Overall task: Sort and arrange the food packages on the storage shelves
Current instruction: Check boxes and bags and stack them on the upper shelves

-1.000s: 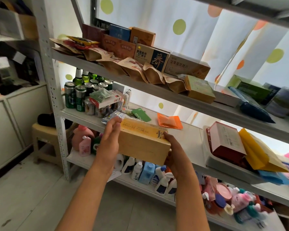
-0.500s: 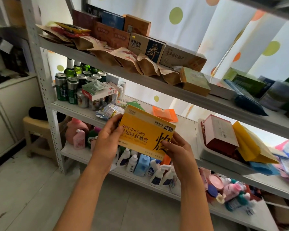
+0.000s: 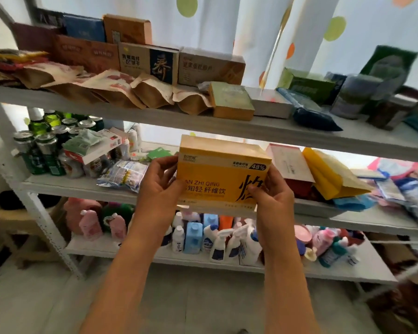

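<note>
Forearms come up from the bottom edge on my feed, both hands raised in front of the shelving. Left hand (image 3: 161, 186) grips the left end of the yellow box (image 3: 221, 175), thumb on the front face, fingers curled round the edge. Right hand (image 3: 273, 196) clamps the lower right corner, thumb over the black character print. Box is upright, front face toward me, "48%" badge top right, held in the air in front of the middle shelf (image 3: 82, 188), not resting on it as far as I can tell. Below, the bottom shelf (image 3: 203, 260) carries spray bottles (image 3: 229, 244) and pink bottles (image 3: 91, 224). On the middle shelf, left: green cans (image 3: 38, 153), a clear snack bag (image 3: 123, 174) just beside the left hand. Right of the box: a red-and-white box (image 3: 291, 165) and a yellow pouch (image 3: 328, 174) leaning against it. Farther up, the top shelf (image 3: 155, 116) has brown paper pouches (image 3: 152, 92) along the front, a row of cartons (image 3: 150, 62) standing behind, a green-topped box (image 3: 231, 100) and a dark blue bag (image 3: 309, 114) to the right. Behind all of it, a white curtain (image 3: 215, 20) with coloured dots. Right side is blurred.
</note>
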The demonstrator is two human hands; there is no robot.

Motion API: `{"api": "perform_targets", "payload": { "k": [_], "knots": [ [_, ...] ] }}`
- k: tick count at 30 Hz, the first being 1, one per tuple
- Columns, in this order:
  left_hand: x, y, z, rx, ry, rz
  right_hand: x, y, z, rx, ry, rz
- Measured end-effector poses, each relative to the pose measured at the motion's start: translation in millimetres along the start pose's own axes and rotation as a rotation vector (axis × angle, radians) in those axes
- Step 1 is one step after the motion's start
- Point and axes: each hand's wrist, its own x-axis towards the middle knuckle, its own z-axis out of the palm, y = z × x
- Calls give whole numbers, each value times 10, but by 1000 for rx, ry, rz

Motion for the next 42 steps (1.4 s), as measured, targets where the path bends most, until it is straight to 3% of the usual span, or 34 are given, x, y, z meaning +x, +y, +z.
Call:
{"api": "perform_targets", "payload": {
  "k": [7,11,25,35,42],
  "knots": [
    [619,439,725,198,-181,189,664,-406,-462,9,73,-136],
    [1109,771,1203,303,-244,277,1233,-677,-736,-41,32,-244],
    [2850,1519,2570,441,-74,456,3865,-1637,-1317,-304,-250,-405],
    [3990,1435,3086,886,-70,546,5107,-1363,-1229,-573,-178,-565],
    [4656,1237,3094,1018,-125,483,5637,-1044,-1021,-738,-118,-591]
  ]
}}
